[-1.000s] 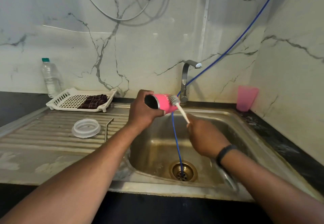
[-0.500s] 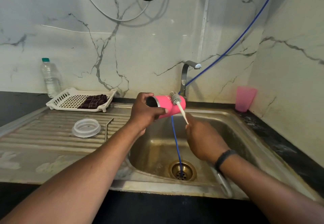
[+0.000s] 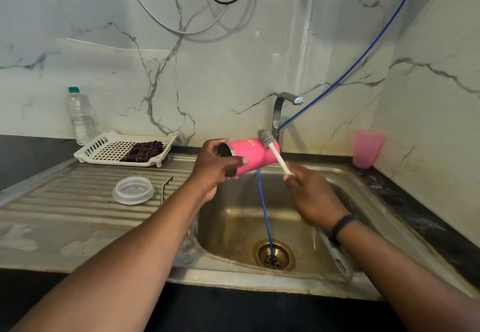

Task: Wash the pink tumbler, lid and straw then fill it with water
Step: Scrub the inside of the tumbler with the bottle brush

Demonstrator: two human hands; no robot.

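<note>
My left hand (image 3: 214, 169) grips the pink tumbler (image 3: 253, 155) near its mouth and holds it sideways over the sink (image 3: 259, 217), open end pointing left. My right hand (image 3: 311, 196) holds the white handle of a bottle brush (image 3: 272, 150); its grey bristle head lies against the tumbler's outer wall near the base. The clear lid (image 3: 133, 189) lies flat on the steel drainboard (image 3: 78, 202) to the left. A bent metal straw (image 3: 164, 188) lies beside the lid on its right.
The faucet (image 3: 281, 111) stands behind the tumbler. A blue hose (image 3: 265, 209) runs from the wall down into the drain (image 3: 274, 255). A white basket with a dark cloth (image 3: 124, 148) and a water bottle (image 3: 80, 116) sit at back left. A pink cup (image 3: 367, 148) stands at back right.
The brush head has slid further up and along the tumbler's outside toward its base. The tumbler has tilted slightly, and both hands have risen a little.
</note>
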